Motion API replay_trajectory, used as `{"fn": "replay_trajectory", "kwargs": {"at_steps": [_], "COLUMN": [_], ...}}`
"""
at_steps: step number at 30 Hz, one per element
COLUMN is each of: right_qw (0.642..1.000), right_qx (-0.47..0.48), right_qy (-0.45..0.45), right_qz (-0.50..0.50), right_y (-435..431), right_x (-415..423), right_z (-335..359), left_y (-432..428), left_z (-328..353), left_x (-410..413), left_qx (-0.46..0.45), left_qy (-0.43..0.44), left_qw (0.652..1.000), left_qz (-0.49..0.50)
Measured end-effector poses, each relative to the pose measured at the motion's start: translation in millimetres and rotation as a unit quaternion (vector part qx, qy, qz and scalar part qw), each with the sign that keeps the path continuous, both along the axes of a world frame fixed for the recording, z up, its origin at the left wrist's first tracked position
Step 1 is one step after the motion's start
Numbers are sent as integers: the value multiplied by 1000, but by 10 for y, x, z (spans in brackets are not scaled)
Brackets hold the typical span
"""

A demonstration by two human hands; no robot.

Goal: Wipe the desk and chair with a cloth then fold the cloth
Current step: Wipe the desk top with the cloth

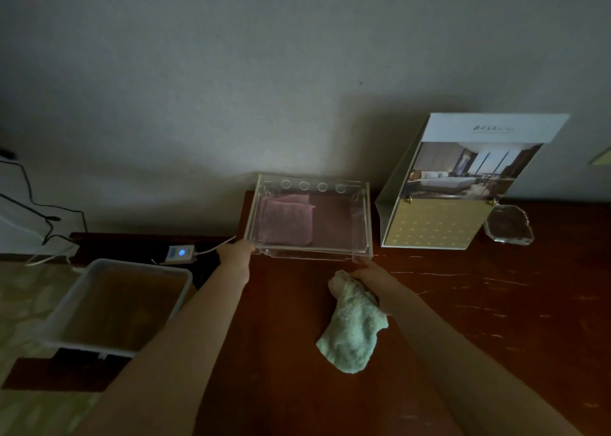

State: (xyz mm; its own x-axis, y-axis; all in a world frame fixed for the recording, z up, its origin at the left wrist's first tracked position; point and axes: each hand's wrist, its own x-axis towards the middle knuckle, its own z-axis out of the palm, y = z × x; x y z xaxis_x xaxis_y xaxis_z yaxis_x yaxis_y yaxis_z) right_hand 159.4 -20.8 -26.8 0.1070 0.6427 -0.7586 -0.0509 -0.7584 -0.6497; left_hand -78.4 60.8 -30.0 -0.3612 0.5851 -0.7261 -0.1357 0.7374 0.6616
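Illegible heading (pixel 492 128), brochure (pixel 463 184) on desk (pixel 496 303)

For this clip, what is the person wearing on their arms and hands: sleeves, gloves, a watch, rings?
The left hand and right hand are bare, with no gloves, rings or watch showing. Both forearms are bare as well, and no sleeve is in view down to the frame's edge. The light is dim, so small marks could be missed.

No text legible. Display card (pixel 463 184), 2 o'clock on desk (pixel 496 303): one dark heading line (pixel 492 128) on white top band, characters too blurred to read. White controller (pixel 180 254), 10 o'clock: pale screen (pixel 172 253) beside blue-lit button (pixel 181 252), content too small to tell.
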Motion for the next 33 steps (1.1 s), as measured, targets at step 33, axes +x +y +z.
{"fn": "replay_trajectory", "kwargs": {"at_steps": [33], "right_qw": [990], "right_qx": [25], "right_qy": [-17], "right_qz": [-139], "right_y": [-54], "right_x": [-107], "right_z": [-56], "left_y": [-389], "left_z": [-225], "left_x": [-8], "left_qx": [168], "left_qy": [422], "left_qw": [808], "left_qz": [-375]}}
